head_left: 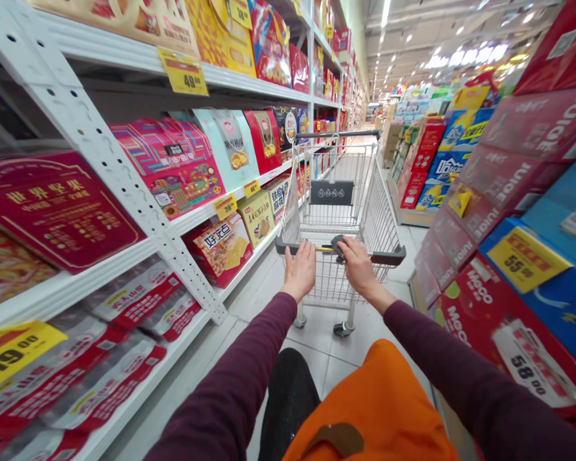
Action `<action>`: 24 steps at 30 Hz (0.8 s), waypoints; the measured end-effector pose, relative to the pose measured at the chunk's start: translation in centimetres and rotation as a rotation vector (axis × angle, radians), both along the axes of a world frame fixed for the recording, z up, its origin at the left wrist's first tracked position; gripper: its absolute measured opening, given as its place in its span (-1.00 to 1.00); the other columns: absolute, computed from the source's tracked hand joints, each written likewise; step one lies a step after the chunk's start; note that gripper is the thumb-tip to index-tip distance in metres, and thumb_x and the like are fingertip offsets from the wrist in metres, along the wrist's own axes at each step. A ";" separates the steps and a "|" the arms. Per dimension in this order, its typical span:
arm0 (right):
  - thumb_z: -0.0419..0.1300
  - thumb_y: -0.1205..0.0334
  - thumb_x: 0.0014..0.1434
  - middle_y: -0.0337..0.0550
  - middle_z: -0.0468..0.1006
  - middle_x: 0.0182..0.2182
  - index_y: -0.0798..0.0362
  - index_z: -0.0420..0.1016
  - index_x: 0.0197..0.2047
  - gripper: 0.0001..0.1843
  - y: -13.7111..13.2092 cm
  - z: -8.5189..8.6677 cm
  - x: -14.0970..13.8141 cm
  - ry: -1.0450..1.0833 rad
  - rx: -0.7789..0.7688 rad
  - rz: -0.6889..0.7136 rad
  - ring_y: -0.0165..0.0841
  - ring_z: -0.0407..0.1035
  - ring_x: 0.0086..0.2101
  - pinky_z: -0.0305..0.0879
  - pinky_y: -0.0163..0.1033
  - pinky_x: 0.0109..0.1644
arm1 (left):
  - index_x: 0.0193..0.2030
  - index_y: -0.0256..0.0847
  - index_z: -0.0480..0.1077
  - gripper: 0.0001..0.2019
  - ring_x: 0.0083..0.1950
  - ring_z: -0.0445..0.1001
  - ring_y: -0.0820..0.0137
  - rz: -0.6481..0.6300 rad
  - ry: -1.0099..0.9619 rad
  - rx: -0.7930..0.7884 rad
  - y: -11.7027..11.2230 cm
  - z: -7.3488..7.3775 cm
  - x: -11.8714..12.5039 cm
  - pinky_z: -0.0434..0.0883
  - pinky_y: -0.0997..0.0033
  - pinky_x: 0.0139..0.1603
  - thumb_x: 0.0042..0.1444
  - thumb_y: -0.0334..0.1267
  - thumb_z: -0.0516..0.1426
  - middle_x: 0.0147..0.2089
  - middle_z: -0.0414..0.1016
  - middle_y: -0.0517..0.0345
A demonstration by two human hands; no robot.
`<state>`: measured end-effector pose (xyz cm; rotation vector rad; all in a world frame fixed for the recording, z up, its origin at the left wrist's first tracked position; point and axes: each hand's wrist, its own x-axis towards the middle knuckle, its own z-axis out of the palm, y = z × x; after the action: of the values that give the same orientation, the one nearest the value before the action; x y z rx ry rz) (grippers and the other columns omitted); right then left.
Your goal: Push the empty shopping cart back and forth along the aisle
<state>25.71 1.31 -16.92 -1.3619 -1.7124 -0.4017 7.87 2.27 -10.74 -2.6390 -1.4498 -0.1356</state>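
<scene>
A wire shopping cart (360, 192) stands in front of me in a supermarket aisle, its basket empty. My left hand (300, 269) is closed over the left part of the cart's dark handle bar (388, 258). My right hand (358, 264) grips the same bar just right of the middle, fingers wrapped round it. Both arms wear dark maroon sleeves, and an orange apron shows below them.
White shelves (139, 250) on the left carry red and pink gift boxes (173, 163) with yellow price tags (182, 72). Stacked red and blue cartons (523, 211) line the right side. The tiled aisle floor (264, 288) runs on ahead between them.
</scene>
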 end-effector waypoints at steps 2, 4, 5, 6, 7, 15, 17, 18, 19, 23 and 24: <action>-0.10 0.49 0.17 0.03 0.38 0.10 0.06 0.39 0.08 -0.53 0.9 0.4 -2.0 -0.017 -0.046 0.039 -0.20 0.13 0.19 0.11 0.10 0.23 | 0.35 -0.31 -0.10 -0.33 0.43 -0.20 0.27 0.030 -0.001 0.004 0.0 0.2 0.1 -0.24 -0.08 0.36 0.03 -0.48 -0.11 0.42 -0.13 -0.05; -0.10 0.48 0.19 0.02 0.37 0.12 0.07 0.40 0.07 -0.55 1.3 0.9 -2.8 -0.048 -0.095 0.072 -0.20 0.11 0.19 0.09 0.09 0.24 | 0.35 -0.40 -0.12 -0.34 0.43 -0.24 0.23 0.121 -0.003 0.003 0.1 0.4 -0.2 -0.19 -0.07 0.36 0.04 -0.48 -0.12 0.43 -0.20 -0.12; -0.10 0.48 0.20 0.02 0.36 0.12 0.08 0.40 0.06 -0.56 1.3 1.1 -2.6 -0.068 -0.117 0.081 -0.19 0.11 0.19 0.07 0.08 0.24 | 0.35 -0.44 -0.14 -0.34 0.43 -0.26 0.22 0.161 0.001 0.000 0.2 0.6 -0.5 -0.17 -0.07 0.35 0.04 -0.49 -0.13 0.43 -0.23 -0.14; -0.10 0.49 0.19 0.03 0.35 0.13 0.10 0.41 0.06 -0.56 1.1 1.3 -2.0 -0.086 -0.135 0.082 -0.19 0.11 0.19 0.06 0.07 0.25 | 0.35 -0.46 -0.15 -0.33 0.43 -0.27 0.22 0.182 0.009 -0.005 0.4 0.8 -0.8 -0.17 -0.07 0.35 0.04 -0.50 -0.14 0.43 -0.25 -0.15; -0.10 0.50 0.19 0.04 0.35 0.13 0.11 0.41 0.06 -0.56 0.8 1.4 -1.1 -0.099 -0.149 0.073 -0.18 0.11 0.19 0.05 0.06 0.26 | 0.35 -0.46 -0.15 -0.33 0.43 -0.27 0.23 0.183 0.020 -0.012 0.5 1.0 -1.1 -0.18 -0.06 0.36 0.03 -0.52 -0.14 0.43 -0.25 -0.15; -0.13 0.54 0.11 0.11 0.38 0.09 0.19 0.39 0.07 -0.49 0.1 1.3 2.2 -0.035 -0.110 -0.047 -0.15 0.17 0.15 0.13 0.09 0.20 | 0.35 -0.46 -0.15 -0.27 0.43 -0.22 0.19 0.173 0.048 -0.034 1.4 1.4 -1.3 -0.16 -0.04 0.36 -0.03 -0.51 -0.07 0.43 -0.21 -0.13; -0.12 0.53 0.13 0.10 0.40 0.08 0.18 0.40 0.06 -0.51 1.1 1.3 -0.8 -0.076 -0.095 -0.003 -0.16 0.18 0.14 0.15 0.07 0.19 | 0.35 -0.45 -0.14 -0.27 0.43 -0.22 0.19 0.155 0.041 -0.025 1.4 1.1 -1.1 -0.16 -0.04 0.36 -0.03 -0.49 -0.05 0.42 -0.20 -0.13; -0.12 0.52 0.15 0.09 0.40 0.08 0.17 0.41 0.06 -0.53 1.5 1.4 -2.4 -0.101 -0.091 0.019 -0.16 0.18 0.15 0.15 0.06 0.19 | 0.35 -0.43 -0.13 -0.27 0.43 -0.22 0.20 0.135 0.037 -0.021 1.3 1.0 -1.1 -0.16 -0.04 0.37 -0.02 -0.49 -0.05 0.42 -0.18 -0.12; -0.11 0.51 0.17 0.08 0.40 0.09 0.16 0.42 0.05 -0.55 2.0 1.5 -3.9 -0.124 -0.089 0.038 -0.16 0.18 0.15 0.14 0.07 0.20 | 0.35 -0.42 -0.13 -0.28 0.43 -0.21 0.20 0.116 0.029 -0.014 1.3 0.9 -1.2 -0.16 -0.03 0.37 -0.02 -0.48 -0.05 0.42 -0.17 -0.12; -0.08 0.49 0.20 0.06 0.37 0.12 0.14 0.43 0.04 -0.58 2.4 1.3 -5.7 -0.202 -0.067 0.093 -0.15 0.13 0.18 0.13 0.08 0.21 | 0.34 -0.46 -0.12 -0.28 0.43 -0.21 0.18 0.187 -0.053 0.014 1.4 0.7 -2.4 -0.12 -0.03 0.36 -0.02 -0.48 -0.04 0.42 -0.20 -0.18; -0.08 0.50 0.19 0.05 0.36 0.12 0.13 0.43 0.04 -0.57 2.1 1.1 -5.0 -0.218 -0.059 0.107 -0.16 0.11 0.20 0.12 0.08 0.22 | 0.34 -0.47 -0.11 -0.28 0.43 -0.21 0.18 0.218 -0.068 0.012 1.4 0.7 -2.7 -0.12 -0.03 0.36 -0.03 -0.49 -0.04 0.42 -0.21 -0.20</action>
<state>20.71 3.37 -15.85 -1.2990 -1.9809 -0.4561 5.12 3.72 -10.02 -2.4679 -1.7399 -0.2129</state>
